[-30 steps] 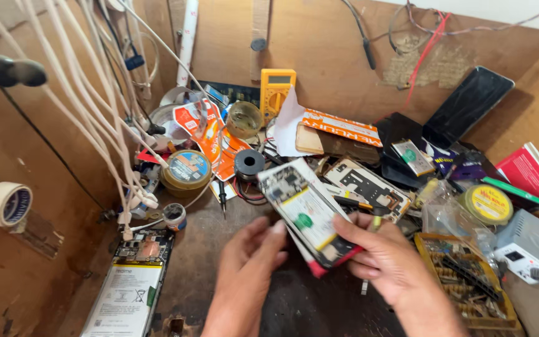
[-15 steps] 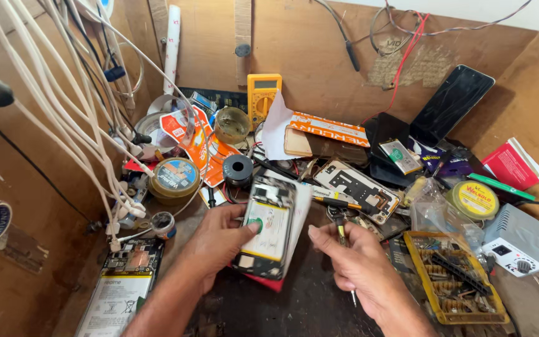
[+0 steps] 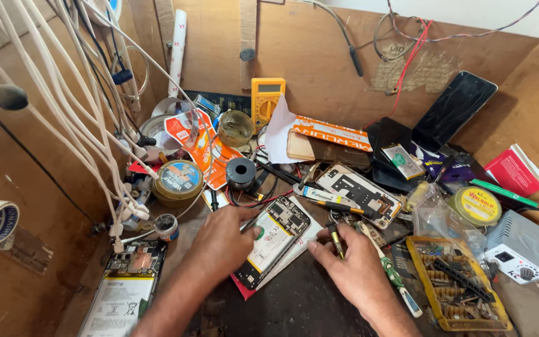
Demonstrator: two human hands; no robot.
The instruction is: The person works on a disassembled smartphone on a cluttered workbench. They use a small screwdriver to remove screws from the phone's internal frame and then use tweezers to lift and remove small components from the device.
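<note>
Opened phone (image 3: 274, 240): back cover off, circuit board and white battery exposed, lying slantwise on the dark bench top (image 3: 294, 309) at centre, over a white sheet and a red card.

Left hand (image 3: 223, 243): palm down, resting on the phone's left edge, thumb laid onto the battery, fingers curled loosely along the side; steadying rather than clamped.

Right hand (image 3: 354, 265): palm down just right of the phone, fingertips touching its right edge; fingers closed on a small yellow-tipped screwdriver (image 3: 335, 240), held upright between index and middle finger.

Green-handled screwdriver (image 3: 395, 281): lying beside the right hand, partly under it.

Second opened phone frame (image 3: 360, 193): behind the right hand, with a black-and-yellow pen-shaped tool across its near end.

Yellow tray of screwdriver bits (image 3: 456, 290): right of the right hand.

Black tape roll (image 3: 241, 173): behind the left hand.

Round solder tin (image 3: 178, 181): left of the tape roll.

Third opened phone (image 3: 123, 290): at lower left, well apart.

Yellow multimeter (image 3: 267, 100): leaning against the back wall.
</note>
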